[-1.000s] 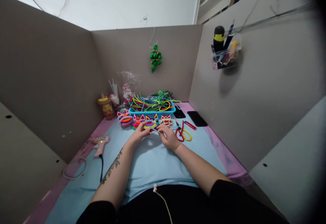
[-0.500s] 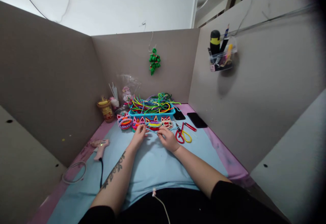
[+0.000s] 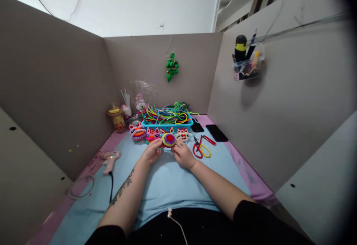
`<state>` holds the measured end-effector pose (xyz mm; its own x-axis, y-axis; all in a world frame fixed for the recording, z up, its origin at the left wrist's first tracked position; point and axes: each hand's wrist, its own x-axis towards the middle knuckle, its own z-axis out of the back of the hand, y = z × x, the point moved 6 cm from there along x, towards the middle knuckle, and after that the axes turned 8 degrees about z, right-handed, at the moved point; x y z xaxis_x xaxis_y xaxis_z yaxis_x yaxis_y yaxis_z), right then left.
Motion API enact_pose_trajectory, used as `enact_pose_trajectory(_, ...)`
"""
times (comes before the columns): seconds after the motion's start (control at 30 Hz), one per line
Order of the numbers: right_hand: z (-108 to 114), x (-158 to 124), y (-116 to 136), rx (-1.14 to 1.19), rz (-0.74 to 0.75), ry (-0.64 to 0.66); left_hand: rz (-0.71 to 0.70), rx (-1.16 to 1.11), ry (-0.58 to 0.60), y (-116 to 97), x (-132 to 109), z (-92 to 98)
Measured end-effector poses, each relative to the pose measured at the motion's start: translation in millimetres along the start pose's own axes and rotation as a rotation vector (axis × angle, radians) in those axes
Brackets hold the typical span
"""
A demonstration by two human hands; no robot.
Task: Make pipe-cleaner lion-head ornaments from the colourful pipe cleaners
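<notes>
Between my two hands is a round craft piece (image 3: pixel 169 139) of fuzzy pipe cleaners, with a red centre and purple and yellow rings facing me. My left hand (image 3: pixel 152 151) grips its left edge with the fingers closed. At the lower right edge, my right hand (image 3: pixel 184 154) pinches it. A light blue pipe cleaner (image 3: pixel 166 149) runs just below the piece, between the fingers; how it is attached is hidden. Behind my hands stand several pipe-cleaner animal heads with pointed ears, among them a pink and orange one (image 3: pixel 137 132) and a white and red one (image 3: pixel 183 134).
A blue basket (image 3: pixel 167 126) of colourful pipe cleaners stands at the back. Scissors (image 3: pixel 201 149), a red tool (image 3: pixel 209 139) and phones (image 3: pixel 216 132) lie to the right. A pink glue gun (image 3: pixel 111 162) with its cord lies left. Grey panels (image 3: pixel 156 63) enclose the table.
The round piece now shows its red, purple and yellow ringed side between my hands. Before, my fingers held a light blue strand stretched before the animal heads. The view has shifted slightly.
</notes>
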<state>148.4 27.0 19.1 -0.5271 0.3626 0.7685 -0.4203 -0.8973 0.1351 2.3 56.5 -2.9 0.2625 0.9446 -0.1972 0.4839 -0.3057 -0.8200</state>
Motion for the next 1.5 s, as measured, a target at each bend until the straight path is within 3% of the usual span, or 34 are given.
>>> enact_pose_trajectory(0.13, -1.6, -2.6, -3.1, 0.026, -0.049, 0.003, -0.003, -0.104, -0.004, 5.3, 3.0, -2.5)
enact_pose_trajectory(0.33, 0.0, -3.8, -10.8, 0.119, -0.106, -0.058, -0.041, -0.304, -0.185, 1.1, 12.4, 21.1)
enact_pose_trajectory(0.53, -0.2, -6.5, -19.0, 0.164, -0.168, -0.075, -0.069, -0.303, -0.259, -6.5, 13.5, 30.9)
enact_pose_trajectory(0.9, 9.6, -3.7, -13.0, 0.111, -0.148, -0.170, -0.255, 0.062, -0.252, -17.7, 18.2, 16.0)
enact_pose_trajectory(1.07, 12.4, -3.4, -13.7, 0.096, -0.133, -0.202, -0.333, 0.092, -0.195, -20.9, 18.2, 10.9)
enact_pose_trajectory(1.5, 15.2, -2.0, -12.6, 0.103, -0.112, -0.208, -0.120, -0.165, -0.099, -10.6, 18.4, 9.2)
